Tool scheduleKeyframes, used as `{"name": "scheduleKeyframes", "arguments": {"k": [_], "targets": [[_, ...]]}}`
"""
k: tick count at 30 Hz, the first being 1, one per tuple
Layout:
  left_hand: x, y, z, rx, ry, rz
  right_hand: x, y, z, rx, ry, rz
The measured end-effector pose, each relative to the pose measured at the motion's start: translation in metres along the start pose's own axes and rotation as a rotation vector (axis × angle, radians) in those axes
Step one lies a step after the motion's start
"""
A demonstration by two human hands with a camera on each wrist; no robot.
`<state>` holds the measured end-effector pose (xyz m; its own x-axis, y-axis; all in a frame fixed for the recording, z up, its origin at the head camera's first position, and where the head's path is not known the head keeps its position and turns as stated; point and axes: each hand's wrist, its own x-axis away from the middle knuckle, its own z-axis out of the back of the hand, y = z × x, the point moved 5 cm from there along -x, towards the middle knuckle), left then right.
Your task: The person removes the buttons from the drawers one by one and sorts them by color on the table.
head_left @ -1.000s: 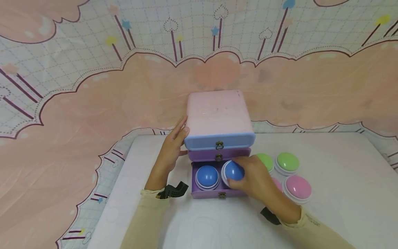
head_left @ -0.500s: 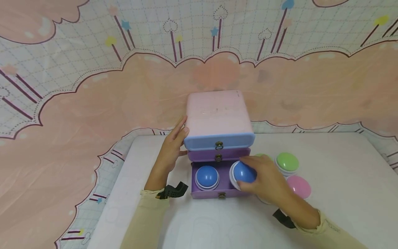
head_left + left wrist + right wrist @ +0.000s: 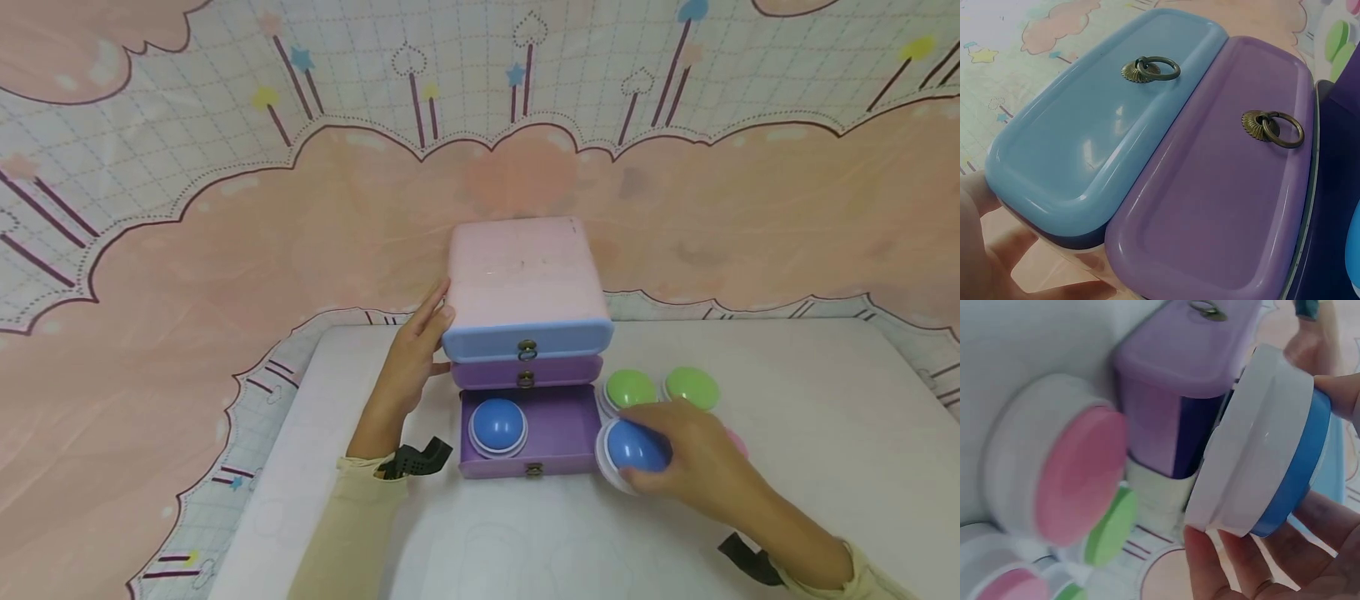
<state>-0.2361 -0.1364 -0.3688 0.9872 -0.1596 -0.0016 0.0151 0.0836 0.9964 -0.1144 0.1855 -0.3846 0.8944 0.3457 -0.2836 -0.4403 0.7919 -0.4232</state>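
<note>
My right hand (image 3: 697, 457) holds a round button with a blue dome and white base (image 3: 1260, 450), thumb and fingers around its sides, just right of the pulled-out drawer. A second blue-domed button (image 3: 498, 425) sits in the left half of that purple drawer (image 3: 558, 429), the lowest of a small cabinet (image 3: 521, 271) with a pink top. Flat against the cabinet's left side lies my left hand (image 3: 408, 362), fingers extended. Above the drawer, the light blue drawer front (image 3: 1107, 125) and purple drawer front (image 3: 1216, 169) are closed, each with a brass ring pull.
Two green-domed buttons, one nearer the cabinet (image 3: 630, 389) and one farther right (image 3: 692, 387), stand on the white table (image 3: 840, 433). Pink-domed buttons, one large in the right wrist view (image 3: 1082, 478), are mostly hidden behind my right hand in the head view. A patterned cloth (image 3: 360, 233) hangs behind.
My right hand has carried the blue-domed button out of the drawer to the right, past its right wall. The right half of the drawer floor now shows. My left hand stays put.
</note>
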Motion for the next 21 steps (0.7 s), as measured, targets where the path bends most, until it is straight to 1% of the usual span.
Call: {"name": "scheduleKeyframes", "arguments": {"k": [5,11,17,21], "targets": [[-0.001,-0.001,0.0,0.003,-0.006,-0.004,0.016,0.008,0.0,0.054,-0.035,-0.025],[0.0,0.001,-0.001,0.002,-0.007,-0.002,0.032,0.014,0.0,0.078,-0.045,-0.02],[-0.001,0.0,0.0,0.0,-0.007,-0.004,0.043,0.023,-0.004,0.06,-0.114,-0.081],[0.0,0.0,0.0,0.005,-0.005,-0.003,0.051,0.029,-0.008,0.035,-0.163,-0.136]]}}
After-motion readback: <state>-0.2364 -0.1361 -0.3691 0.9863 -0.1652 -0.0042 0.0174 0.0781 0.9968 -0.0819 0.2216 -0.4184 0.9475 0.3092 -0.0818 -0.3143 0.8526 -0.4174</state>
